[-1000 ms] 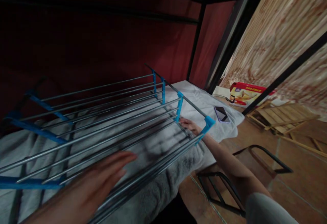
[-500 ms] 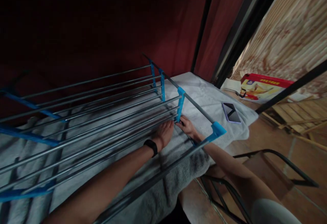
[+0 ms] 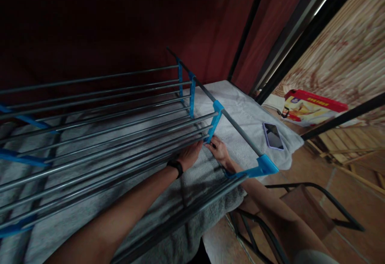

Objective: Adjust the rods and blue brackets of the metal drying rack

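A rack of grey metal tubes (image 3: 129,151) with blue plastic brackets lies across the grey towel-like cloth (image 3: 246,113). My left hand (image 3: 191,154), with a black band at the wrist, is closed at the right end of the lowest tube; its fingertips are partly hidden. Bent round the lower end of the nearest blue bracket (image 3: 213,125), the fingers of my right hand (image 3: 219,151) pinch there, close to my left fingertips. My right forearm passes beneath the blue corner joint (image 3: 263,165) of the outer frame.
A phone (image 3: 273,136) lies on the cloth at right. Beyond it are a red and yellow box (image 3: 314,105) and a wooden slatted piece (image 3: 349,141). A black metal frame chair (image 3: 313,185) stands on the tiled floor. Dark red panels rise behind the rack.
The rack's near right corner has shifted slightly right and down in view, and its far end sits higher. Both hands stay at the same bracket's lower end.
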Available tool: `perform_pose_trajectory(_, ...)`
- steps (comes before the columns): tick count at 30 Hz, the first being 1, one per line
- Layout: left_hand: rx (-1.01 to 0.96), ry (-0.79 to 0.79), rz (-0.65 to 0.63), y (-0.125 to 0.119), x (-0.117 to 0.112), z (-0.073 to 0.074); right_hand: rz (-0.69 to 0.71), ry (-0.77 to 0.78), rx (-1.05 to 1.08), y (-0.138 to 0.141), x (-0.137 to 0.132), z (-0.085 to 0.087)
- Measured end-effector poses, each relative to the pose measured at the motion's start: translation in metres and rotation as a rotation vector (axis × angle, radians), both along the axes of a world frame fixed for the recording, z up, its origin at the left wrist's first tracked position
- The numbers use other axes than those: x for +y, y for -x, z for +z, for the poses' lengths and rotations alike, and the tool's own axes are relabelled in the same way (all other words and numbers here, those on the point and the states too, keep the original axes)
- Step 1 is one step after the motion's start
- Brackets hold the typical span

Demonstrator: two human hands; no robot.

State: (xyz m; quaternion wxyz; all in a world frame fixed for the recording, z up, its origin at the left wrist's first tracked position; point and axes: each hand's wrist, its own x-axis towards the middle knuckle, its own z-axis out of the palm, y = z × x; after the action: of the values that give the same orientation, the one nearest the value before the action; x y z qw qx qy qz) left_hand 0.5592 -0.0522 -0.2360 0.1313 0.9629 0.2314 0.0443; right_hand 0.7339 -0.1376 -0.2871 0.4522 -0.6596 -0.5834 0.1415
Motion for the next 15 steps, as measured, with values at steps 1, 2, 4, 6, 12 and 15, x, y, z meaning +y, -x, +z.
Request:
perform_pose_trajectory(1,-0.006,0.010,0.002,0.0000,-0.0001,-0.0001,-0.001,0.010,0.005,0.0003,-0.0001,0.0002)
perform_pose_trajectory(2,-0.014,0.021,0.000,-0.0002,-0.0003,-0.0001,-0.001,0.018,0.009,0.0005,-0.0002,0.0005)
perform_pose_trajectory(4,-0.036,0.045,-0.006,-0.0009,-0.0003,-0.0002,-0.005,0.024,0.009,0.0006,-0.0003,0.0011)
perform_pose_trajectory(6,-0.056,0.074,0.002,-0.0017,0.0000,-0.0009,-0.008,0.025,0.004,0.0007,-0.0004,0.0020)
perform_pose_trajectory(12,-0.087,0.119,0.018,-0.0031,0.0015,-0.0036,0.013,0.042,-0.007,0.0010,-0.0003,0.0062)
perform_pose_trajectory(15,-0.102,0.129,0.022,-0.0034,0.0016,-0.0048,0.016,0.044,-0.016,0.0014,-0.0004,0.0070)
